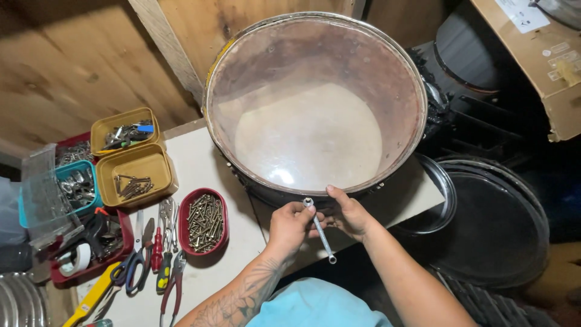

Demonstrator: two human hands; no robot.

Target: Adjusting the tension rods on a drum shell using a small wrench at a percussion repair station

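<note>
A large round drum [315,100] with a metal rim and a translucent head stands on the white table [200,166], seen from above. My left hand [289,225] holds a slim metal wrench [321,233] at the drum's near rim, the tool's upper end touching the hoop. My right hand [348,213] rests beside it, thumb pressed against the rim and fingers around the tool's upper part.
Left of the drum are a red dish of screws [204,221], yellow tubs of hardware [136,175], a teal tub [75,184], a red tray with tape [85,251], and pliers, scissors and screwdrivers [154,257]. Dark drum shells and hoops [490,224] lie at right.
</note>
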